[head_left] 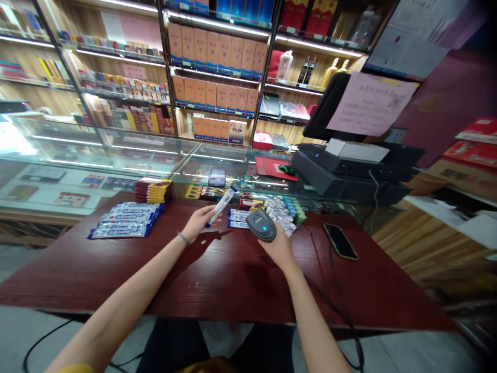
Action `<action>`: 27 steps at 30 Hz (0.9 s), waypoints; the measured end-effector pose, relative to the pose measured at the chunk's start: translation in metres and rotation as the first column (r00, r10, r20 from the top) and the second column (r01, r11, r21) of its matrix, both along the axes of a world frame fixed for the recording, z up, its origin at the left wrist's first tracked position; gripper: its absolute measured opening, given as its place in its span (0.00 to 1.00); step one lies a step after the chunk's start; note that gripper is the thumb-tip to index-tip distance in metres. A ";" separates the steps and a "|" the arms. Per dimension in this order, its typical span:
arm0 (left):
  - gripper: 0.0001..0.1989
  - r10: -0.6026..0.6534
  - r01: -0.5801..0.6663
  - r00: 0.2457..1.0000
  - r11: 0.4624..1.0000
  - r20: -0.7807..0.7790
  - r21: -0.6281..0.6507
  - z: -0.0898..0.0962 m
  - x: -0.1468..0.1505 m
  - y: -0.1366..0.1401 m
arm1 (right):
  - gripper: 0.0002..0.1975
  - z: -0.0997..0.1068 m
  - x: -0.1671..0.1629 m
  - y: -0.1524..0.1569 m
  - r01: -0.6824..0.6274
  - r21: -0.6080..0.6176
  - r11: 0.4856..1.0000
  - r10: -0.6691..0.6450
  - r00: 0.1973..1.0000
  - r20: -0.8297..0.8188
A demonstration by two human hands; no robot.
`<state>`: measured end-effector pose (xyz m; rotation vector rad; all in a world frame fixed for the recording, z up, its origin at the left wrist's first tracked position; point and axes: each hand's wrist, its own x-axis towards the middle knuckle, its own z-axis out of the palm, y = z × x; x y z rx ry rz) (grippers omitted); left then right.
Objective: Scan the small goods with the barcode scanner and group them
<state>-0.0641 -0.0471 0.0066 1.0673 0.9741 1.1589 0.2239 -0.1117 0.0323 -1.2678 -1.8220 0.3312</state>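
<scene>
My left hand (199, 221) holds a slim white-and-blue packet (222, 205) tilted up over the dark red table (116, 269). My right hand (276, 247) grips a grey handheld barcode scanner (261, 225) with a blue light on top, its head close to the packet's lower right. A black cable (334, 305) runs from the scanner side across the table and off its front edge. Between the hands, on the table, lie more blue-white packets (237, 217).
Rows of blue-white packets (126, 220) and a stack of red-yellow packs (152, 190) lie at left. A black phone (340, 241) lies at right, clear-wrapped items (282, 210) behind the scanner. A cash register (349, 166) and glass counter (116, 155) stand behind, shelves beyond.
</scene>
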 end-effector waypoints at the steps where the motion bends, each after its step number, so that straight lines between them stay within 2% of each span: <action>1: 0.25 -0.008 0.010 0.999 0.999 0.039 -0.051 0.001 -0.011 -0.005 | 0.21 0.002 -0.006 0.001 -0.013 -0.018 1.000 0.013 1.000 0.001; 5: 0.21 0.027 0.000 0.988 0.984 0.153 -0.178 0.000 -0.045 -0.018 | 0.27 0.007 -0.027 0.005 0.003 -0.158 0.987 0.006 0.999 0.054; 9: 0.18 0.054 -0.011 0.978 0.978 0.201 -0.210 -0.007 -0.058 -0.018 | 0.31 0.011 -0.046 0.006 -0.015 -0.214 0.977 0.035 0.996 0.088; 15: 0.16 0.033 0.010 0.973 0.982 0.227 -0.188 -0.008 -0.056 -0.016 | 0.32 0.013 -0.060 0.004 -0.082 -0.212 0.974 0.097 0.993 0.063; 23: 0.18 0.045 -0.005 0.972 0.985 0.229 -0.172 -0.009 -0.054 -0.017 | 0.34 0.011 -0.065 0.002 -0.079 -0.226 0.971 0.096 0.993 0.067; 27: 0.23 0.068 -0.058 0.985 0.996 0.161 -0.066 -0.006 -0.055 -0.013 | 0.33 0.013 -0.068 0.002 -0.064 -0.217 0.974 0.086 0.992 0.097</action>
